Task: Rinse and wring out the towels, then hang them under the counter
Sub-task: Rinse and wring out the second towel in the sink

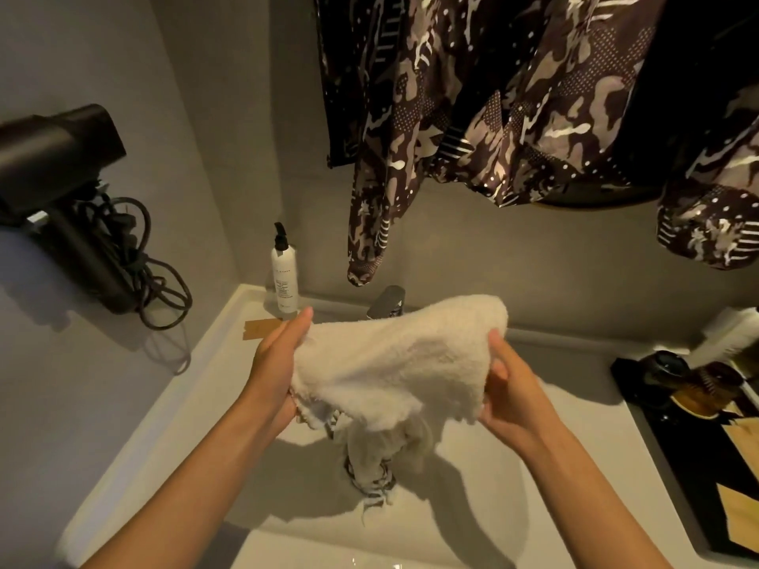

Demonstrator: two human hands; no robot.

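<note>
in the head view, the white towel (394,359) is held bunched over the sink (230,404), gripped by the left hand (275,375) at nine o'clock and the right hand (513,400) at three, and is best twisted tightly, kept low over the basin.

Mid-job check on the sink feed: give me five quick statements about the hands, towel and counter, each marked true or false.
1. Both hands hold the white towel above the sink. True: left hand and right hand grip opposite edges.
2. The towel is already hung under the counter. False: it is in the hands.
3. A pump bottle stands left of the faucet. True.
4. The hair dryer lies in the sink. False: it hangs on the left wall.
5. The sink basin holds nothing. False: another cloth lies under the towel.
</note>
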